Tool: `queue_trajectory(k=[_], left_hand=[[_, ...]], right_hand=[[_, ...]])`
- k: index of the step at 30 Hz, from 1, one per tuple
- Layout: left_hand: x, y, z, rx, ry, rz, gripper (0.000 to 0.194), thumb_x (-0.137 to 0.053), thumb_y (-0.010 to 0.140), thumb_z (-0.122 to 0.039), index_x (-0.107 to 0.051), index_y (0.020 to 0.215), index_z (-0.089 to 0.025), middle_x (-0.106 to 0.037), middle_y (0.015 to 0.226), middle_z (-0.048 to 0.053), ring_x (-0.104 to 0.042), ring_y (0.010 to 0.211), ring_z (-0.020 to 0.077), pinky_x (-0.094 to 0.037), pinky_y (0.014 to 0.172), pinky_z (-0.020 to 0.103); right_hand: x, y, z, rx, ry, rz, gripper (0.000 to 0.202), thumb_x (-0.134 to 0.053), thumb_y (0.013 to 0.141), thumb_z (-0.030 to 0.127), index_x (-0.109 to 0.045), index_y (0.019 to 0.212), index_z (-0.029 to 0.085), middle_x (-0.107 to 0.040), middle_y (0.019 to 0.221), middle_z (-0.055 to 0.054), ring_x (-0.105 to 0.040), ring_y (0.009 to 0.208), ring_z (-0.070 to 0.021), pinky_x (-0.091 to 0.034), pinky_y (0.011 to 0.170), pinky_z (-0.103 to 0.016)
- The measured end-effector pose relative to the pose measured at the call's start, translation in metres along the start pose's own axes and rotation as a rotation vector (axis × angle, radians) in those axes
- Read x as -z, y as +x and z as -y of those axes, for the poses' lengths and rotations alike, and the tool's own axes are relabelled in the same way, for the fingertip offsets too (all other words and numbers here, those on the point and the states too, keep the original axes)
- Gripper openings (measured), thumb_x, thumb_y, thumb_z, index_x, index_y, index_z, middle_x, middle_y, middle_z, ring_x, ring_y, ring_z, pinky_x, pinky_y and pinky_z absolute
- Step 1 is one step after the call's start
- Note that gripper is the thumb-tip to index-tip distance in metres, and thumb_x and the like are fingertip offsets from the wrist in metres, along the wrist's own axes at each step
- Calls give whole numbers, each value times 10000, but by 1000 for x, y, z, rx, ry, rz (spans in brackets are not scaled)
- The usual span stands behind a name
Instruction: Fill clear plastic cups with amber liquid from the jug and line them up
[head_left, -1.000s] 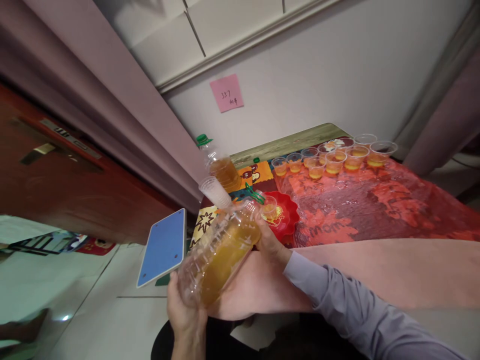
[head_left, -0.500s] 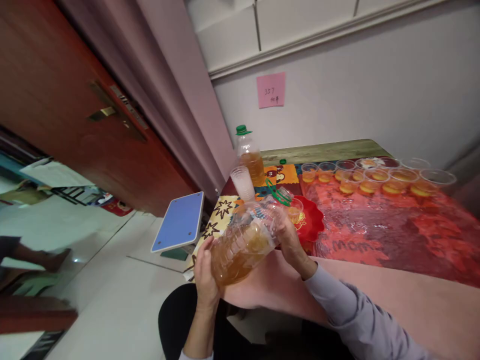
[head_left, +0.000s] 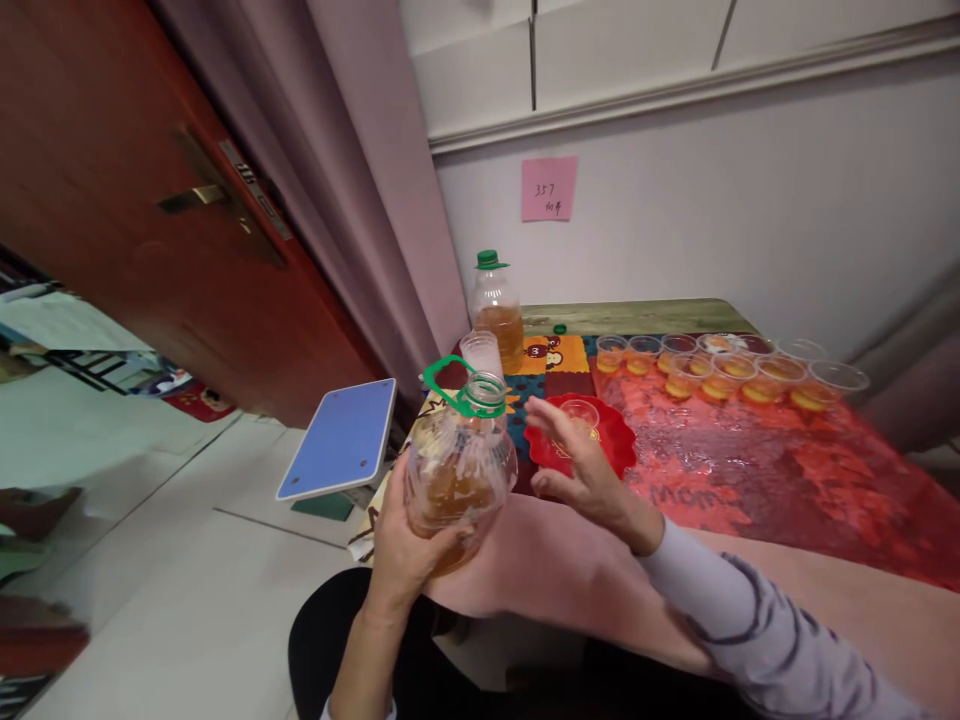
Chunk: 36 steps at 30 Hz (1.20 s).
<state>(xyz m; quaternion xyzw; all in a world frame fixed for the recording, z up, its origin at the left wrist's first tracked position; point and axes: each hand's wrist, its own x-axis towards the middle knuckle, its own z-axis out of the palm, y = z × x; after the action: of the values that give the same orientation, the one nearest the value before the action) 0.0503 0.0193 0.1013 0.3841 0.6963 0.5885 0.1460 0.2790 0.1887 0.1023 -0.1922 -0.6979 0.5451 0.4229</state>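
Note:
A clear plastic bottle (head_left: 461, 470) of amber liquid stands nearly upright at the table's near left edge, its mouth uncapped and a green carry handle (head_left: 450, 385) round its neck. My left hand (head_left: 412, 545) grips its lower side, thumb across the front. Fingers apart and holding nothing, my right hand (head_left: 581, 470) hovers right of the bottle, over the near edge of a red scalloped plate (head_left: 619, 450). On that plate sits a clear plastic cup (head_left: 581, 412); whether it holds liquid I cannot make out. Behind the bottle is a stack of clear cups (head_left: 481, 352).
Several cups of amber drink (head_left: 720, 375) stand in rows at the back right. A second bottle with a green cap (head_left: 496, 315) is by the wall, near a loose green cap (head_left: 559, 329). A blue-topped stool (head_left: 341, 440) stands left of the table.
The bottle has gone from tilted over the plate to nearly upright, moving left. My right hand has let go of its neck and opened. The view has shifted slightly.

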Motion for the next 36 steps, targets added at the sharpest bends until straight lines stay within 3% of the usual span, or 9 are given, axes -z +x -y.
queue_trajectory(k=[4, 7, 10, 17, 21, 27, 29, 32, 36], left_hand=[[1, -1, 3, 20, 11, -17, 1296, -1109, 372, -454, -608, 1549, -240, -637, 1609, 193, -569, 1531, 455, -360, 1344, 574], [-3, -1, -3, 52, -18, -42, 1293, -1122, 292, -429, -659, 1484, -244, -685, 1534, 186, -569, 1525, 467, -345, 1350, 584], [-5, 1, -6, 76, -34, -62, 1284, -1123, 240, -441, -687, 1434, -253, -720, 1473, 171, -580, 1506, 477, -338, 1349, 607], [-5, 4, 0, 25, 62, -54, 1302, -1106, 278, -497, -659, 1477, -253, -684, 1538, 169, -585, 1499, 474, -347, 1350, 600], [-4, 4, 2, 37, 107, -70, 1318, -1089, 291, -540, -642, 1499, -264, -709, 1505, 154, -627, 1449, 464, -393, 1326, 589], [-4, 5, 7, 23, 152, -63, 1318, -1065, 314, -620, -625, 1505, -263, -708, 1501, 153, -629, 1444, 472, -397, 1321, 604], [-4, 6, 8, 14, 158, -60, 1311, -1066, 325, -618, -624, 1505, -255, -695, 1511, 159, -621, 1453, 475, -386, 1330, 603], [-4, 6, 6, 29, 136, -68, 1302, -1078, 308, -591, -637, 1485, -252, -700, 1488, 159, -620, 1450, 479, -379, 1335, 598], [-6, 6, 3, 47, 99, -81, 1280, -1094, 249, -546, -671, 1424, -264, -722, 1432, 142, -619, 1446, 477, -397, 1326, 584]], right_hand=[[60, 17, -23, 19, -521, -140, 680, -834, 912, 593, -687, 1483, 254, -713, 1520, -179, -664, 1424, -425, -501, 1231, -633], [87, 29, -42, -54, -858, -63, 649, -816, 905, 507, -700, 1440, 158, -733, 1448, -241, -699, 1364, -446, -550, 1163, -618], [91, 34, -54, -132, -1046, 60, 670, -814, 908, 468, -676, 1465, 121, -736, 1439, -263, -727, 1317, -440, -568, 1122, -571], [72, 42, -55, -207, -1119, 105, 602, -754, 920, 364, -690, 1452, 89, -773, 1323, -276, -755, 1232, -438, -543, 1086, -549], [79, 49, -50, -192, -1080, 74, 632, -782, 874, 392, -704, 1437, 115, -774, 1344, -244, -755, 1223, -411, -566, 1054, -505], [129, 69, -35, -119, -922, -116, 495, -738, 933, 532, -749, 1286, 185, -815, 1232, -162, -767, 1096, -341, -574, 972, -454], [152, 76, -37, -141, -1044, -163, 511, -738, 922, 564, -743, 1258, 179, -799, 1250, -185, -741, 1152, -375, -540, 1049, -514], [185, 82, -53, -174, -1250, -220, 496, -746, 900, 570, -729, 1203, 178, -764, 1276, -226, -668, 1259, -433, -382, 1214, -683], [216, 81, -84, -222, -1380, -293, 513, -743, 892, 580, -727, 1178, 154, -669, 1445, -289, -548, 1416, -480, -188, 1281, -794]])
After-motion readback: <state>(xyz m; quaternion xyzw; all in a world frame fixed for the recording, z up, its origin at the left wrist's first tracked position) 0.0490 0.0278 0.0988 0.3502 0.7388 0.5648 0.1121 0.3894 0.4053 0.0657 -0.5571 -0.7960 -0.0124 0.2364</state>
